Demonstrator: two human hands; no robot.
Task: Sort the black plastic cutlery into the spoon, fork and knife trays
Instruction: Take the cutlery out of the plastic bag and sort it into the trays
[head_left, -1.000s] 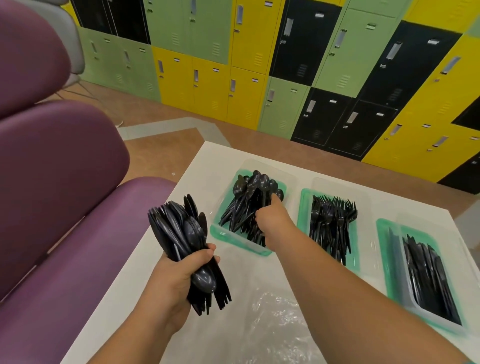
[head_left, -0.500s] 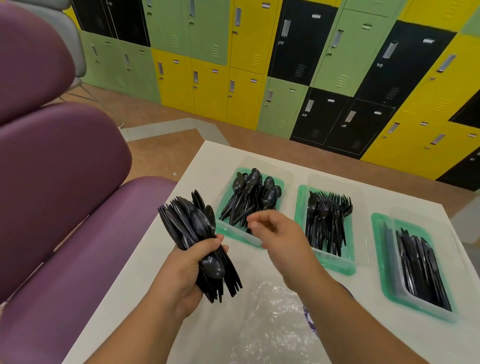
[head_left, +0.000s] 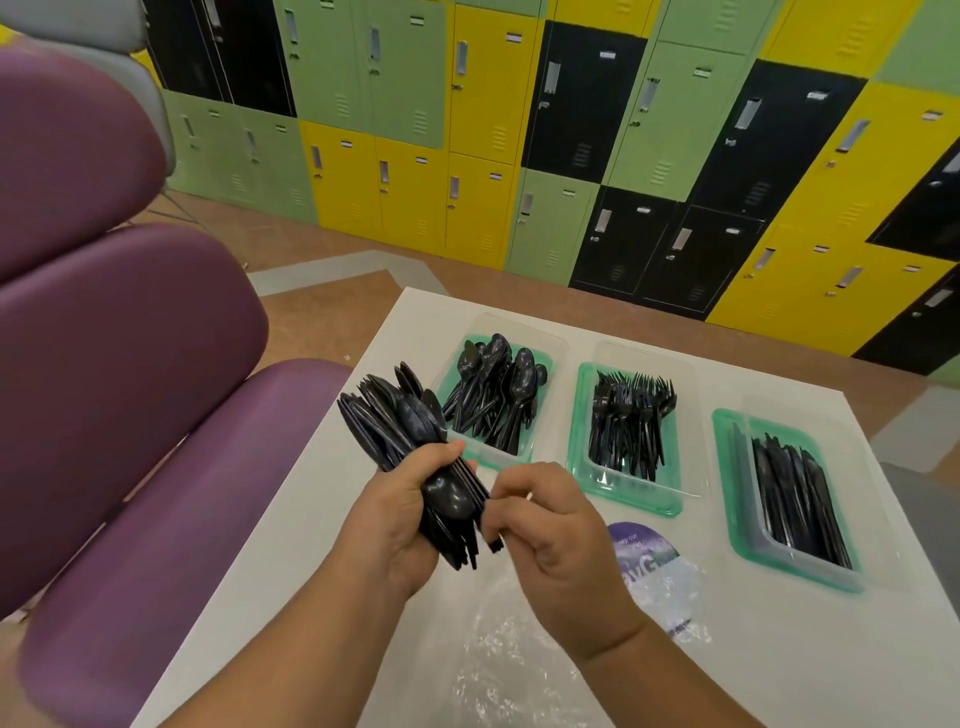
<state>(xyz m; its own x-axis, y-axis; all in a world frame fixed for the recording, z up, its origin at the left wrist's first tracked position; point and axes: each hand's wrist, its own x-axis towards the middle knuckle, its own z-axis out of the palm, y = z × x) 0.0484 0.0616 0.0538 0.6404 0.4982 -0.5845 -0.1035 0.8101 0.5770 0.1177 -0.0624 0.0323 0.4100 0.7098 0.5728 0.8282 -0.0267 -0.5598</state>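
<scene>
The left hand (head_left: 395, 519) keeps a closed grip round a cutlery bundle (head_left: 400, 421) of glossy black plastic, its bowls fanned upward. The right hand (head_left: 550, 530), loose half a second ago, now pinches the bundle's lower ends. Beyond the grip, green-rimmed clear trays sit on the white worktop (head_left: 805, 649): spoon tray (head_left: 447, 384), fork tray (head_left: 582, 415), knife tray (head_left: 727, 467).

Cutlery bundle (head_left: 400, 426): black, spoon bowls fanned toward 11 o'clock, gripped mid-length by the left hand (head_left: 395, 525). The right hand (head_left: 550, 540) pinches its lower ends.
Spoon tray (head_left: 498, 460): green, at the bundle's 1 o'clock, heaped with spoons.
Fork tray (head_left: 623, 493): at the spoon tray's 3 o'clock, tines pointing to 12.
Knife tray (head_left: 727, 467): at the fork tray's 4 o'clock, knives lying lengthwise.
</scene>
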